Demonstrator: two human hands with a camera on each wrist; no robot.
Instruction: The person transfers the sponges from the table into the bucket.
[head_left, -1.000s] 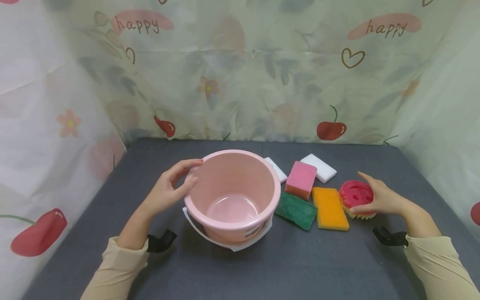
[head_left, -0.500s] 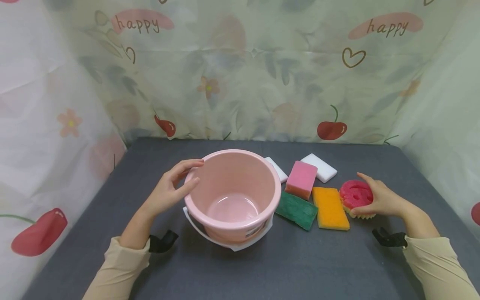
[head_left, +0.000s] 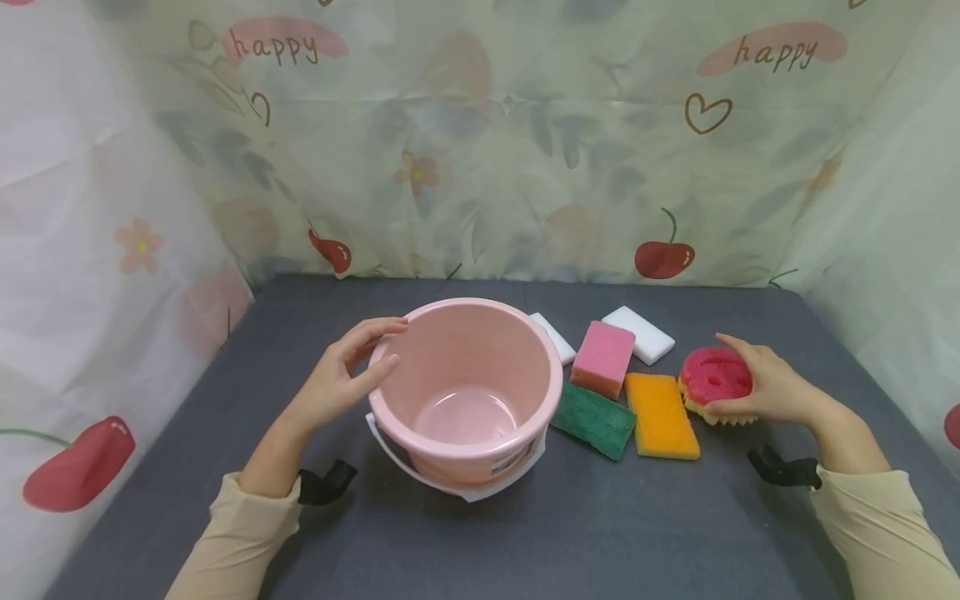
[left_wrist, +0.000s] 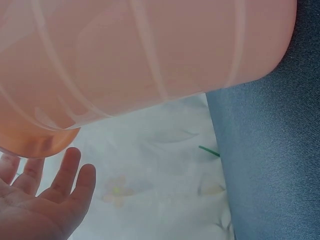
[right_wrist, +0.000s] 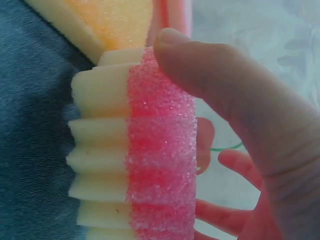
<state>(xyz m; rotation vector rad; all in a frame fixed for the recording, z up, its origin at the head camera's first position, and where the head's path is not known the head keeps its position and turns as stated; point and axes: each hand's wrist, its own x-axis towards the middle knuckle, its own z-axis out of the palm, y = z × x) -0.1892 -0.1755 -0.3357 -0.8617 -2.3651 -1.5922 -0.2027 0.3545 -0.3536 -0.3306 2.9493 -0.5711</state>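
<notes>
In the head view, my left hand is at the left side of a pink bucket, fingertips and thumb right at the rim. The left wrist view shows its fingers loosely spread beside the bucket's rim. Over at the right, my right hand holds a round sponge with a red top and a pale, scalloped base. The right wrist view has the thumb on the sponge's edge and the other fingers beyond it.
Between bucket and right hand lie an orange sponge, a green scouring pad, a pink sponge block and two white sponges, one behind the pink one. The bucket's white handle hangs at its front. Printed curtains enclose the dark table.
My right hand and the round sponge have shifted slightly back and to the right together. My left hand and the bucket stay in place.
</notes>
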